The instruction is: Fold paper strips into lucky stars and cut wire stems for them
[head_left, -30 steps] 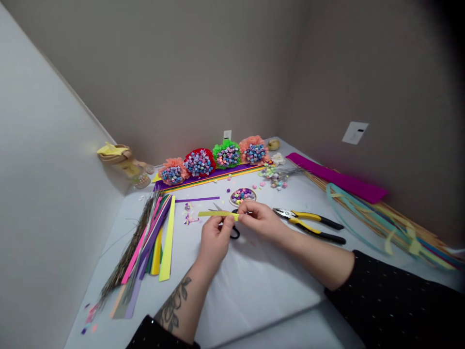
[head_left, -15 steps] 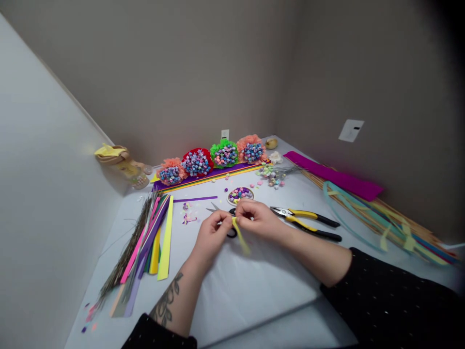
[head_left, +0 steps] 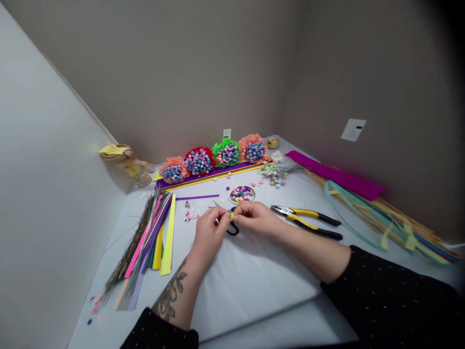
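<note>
- Head view, nearest us: a black sleeve with small pale dots [head_left: 381,295] covers the right arm, and a dark floral tattoo [head_left: 169,294] marks the left forearm, near the front edge of the white-covered desk [head_left: 254,295].
- Our left hand [head_left: 209,236] and right hand [head_left: 256,219] meet near the middle of the desk, both closed in a light pinch on a narrow yellow paper strip [head_left: 231,216].
- That strip sits between the fingertips of both hands, with only a small yellow bit showing. We judge it very light, thin and easily creased, best held by gentle pressure between the finger pads.
- Most of the strip is hidden by our fingers, so we cannot make out its length or whether it is folded.
- Black-handled steel scissors [head_left: 232,229] lie just under the hands, their blades partly hidden behind the left hand.
- Long coloured paper strips [head_left: 156,230] and a bundle of dry grass stems [head_left: 132,247] lie toward the desk's left edge, while yellow-and-black pliers [head_left: 305,222] lie to the right.
- Farther on sits a round tray of small paper stars [head_left: 241,194].
- Along the far edge stands a row of ruffled paper pom-poms studded with stars [head_left: 227,154], and magenta crepe paper [head_left: 336,175] lies toward the far right corner.
</note>
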The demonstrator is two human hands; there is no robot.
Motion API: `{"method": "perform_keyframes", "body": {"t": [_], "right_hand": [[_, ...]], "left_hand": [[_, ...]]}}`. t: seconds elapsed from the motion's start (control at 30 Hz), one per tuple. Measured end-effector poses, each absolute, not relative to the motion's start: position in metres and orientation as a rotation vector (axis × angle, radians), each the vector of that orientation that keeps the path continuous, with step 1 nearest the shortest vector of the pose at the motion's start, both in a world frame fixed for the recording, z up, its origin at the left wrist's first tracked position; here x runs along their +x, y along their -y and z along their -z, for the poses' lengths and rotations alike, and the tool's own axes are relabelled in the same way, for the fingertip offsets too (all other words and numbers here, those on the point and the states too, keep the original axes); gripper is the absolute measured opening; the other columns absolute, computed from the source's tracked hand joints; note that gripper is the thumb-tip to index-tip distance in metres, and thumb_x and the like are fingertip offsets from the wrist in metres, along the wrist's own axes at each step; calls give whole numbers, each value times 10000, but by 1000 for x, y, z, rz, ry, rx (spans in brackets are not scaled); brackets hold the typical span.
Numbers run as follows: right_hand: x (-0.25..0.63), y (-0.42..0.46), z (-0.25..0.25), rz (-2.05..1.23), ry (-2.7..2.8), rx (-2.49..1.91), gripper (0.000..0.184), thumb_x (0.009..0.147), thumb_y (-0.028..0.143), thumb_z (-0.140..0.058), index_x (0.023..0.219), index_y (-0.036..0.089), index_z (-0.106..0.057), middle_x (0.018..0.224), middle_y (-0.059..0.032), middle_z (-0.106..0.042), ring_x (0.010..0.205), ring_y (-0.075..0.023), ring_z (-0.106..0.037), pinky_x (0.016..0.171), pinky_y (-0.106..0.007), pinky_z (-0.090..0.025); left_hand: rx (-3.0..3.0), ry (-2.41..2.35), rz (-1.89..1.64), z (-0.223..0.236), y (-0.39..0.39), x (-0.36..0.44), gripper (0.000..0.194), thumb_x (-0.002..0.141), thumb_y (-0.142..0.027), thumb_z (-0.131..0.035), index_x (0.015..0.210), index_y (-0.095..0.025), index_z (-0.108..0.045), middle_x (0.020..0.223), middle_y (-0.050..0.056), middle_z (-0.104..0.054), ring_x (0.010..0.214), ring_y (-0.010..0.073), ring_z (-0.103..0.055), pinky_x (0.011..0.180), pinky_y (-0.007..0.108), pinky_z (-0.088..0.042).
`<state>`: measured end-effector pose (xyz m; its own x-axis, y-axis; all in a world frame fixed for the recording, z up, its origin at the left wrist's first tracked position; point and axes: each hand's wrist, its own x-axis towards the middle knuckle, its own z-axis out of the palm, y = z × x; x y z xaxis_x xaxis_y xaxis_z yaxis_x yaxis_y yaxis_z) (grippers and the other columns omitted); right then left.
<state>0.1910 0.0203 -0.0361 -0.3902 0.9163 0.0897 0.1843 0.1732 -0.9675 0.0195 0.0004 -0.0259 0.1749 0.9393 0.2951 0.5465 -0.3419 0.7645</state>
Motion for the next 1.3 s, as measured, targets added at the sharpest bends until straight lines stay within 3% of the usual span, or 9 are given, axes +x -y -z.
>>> {"method": "perform_keyframes", "body": {"t": [0.2, 0.37, 0.73, 0.87, 1.0, 1.17, 1.3], "right_hand": [[191, -21, 39, -1408, 1628, -970, 345, 727, 480, -603, 644, 151, -539, 624, 20, -467, 584, -101, -402, 550, -236, -317], [190, -23, 40, -1531, 1574, -950, 353, 689, 482, -639, 641, 147, -535, 573, 39, -451, 529, -83, -364, 519, -230, -284], [188, -20, 41, -1636, 1462, -942, 287, 707, 414, -643, 652, 147, -552, 553, 50, -451, 516, -75, -349, 519, -225, -270], [189, -21, 43, -1357, 1608, -972, 219, 750, 358, -598, 670, 156, -568, 645, 20, -496, 611, -108, -434, 588, -240, -337], [192, -22, 39, -999, 1840, -1018, 127, 769, 224, -550, 660, 164, -575, 672, 8, -498, 663, -127, -471, 619, -247, -358], [192, -21, 36, -935, 1936, -998, 127, 793, 198, -528, 682, 173, -585, 685, -5, -527, 686, -142, -508, 643, -262, -391], [193, -21, 39, -767, 1874, -1023, 40, 768, 231, -607, 763, 193, -595, 831, -40, -584, 888, -202, -535, 826, -350, -393]], "left_hand": [[2103, -1144, -1160, 28, -1, 18, 243, 834, -205, -556, 1058, -206, -652, 902, 58, -678, 816, 156, -613, 687, 264, -486], [2230, -1087, -1245, 32, -3, 16, 171, 841, -178, -558, 941, -209, -694, 851, 56, -689, 788, 155, -617, 705, 283, -498], [2282, -1149, -1315, 36, -1, 18, 172, 844, -179, -547, 951, -198, -680, 847, 62, -686, 800, 167, -611, 727, 307, -496], [2024, -1232, -1199, 33, -1, 21, 179, 831, -221, -556, 946, -186, -689, 875, 64, -691, 793, 160, -627, 688, 269, -498], [1777, -1330, -1052, 27, -1, 24, 165, 800, -263, -568, 796, -151, -689, 786, 53, -692, 726, 157, -625, 614, 235, -483], [1741, -1357, -982, 23, -2, 25, 165, 772, -256, -560, 699, -150, -664, 683, 22, -661, 656, 143, -593, 566, 218, -444], [1760, -1327, -1033, 23, -1, 24, 160, 775, -255, -563, 689, -153, -653, 677, 18, -646, 644, 136, -580, 571, 217, -441]]}}
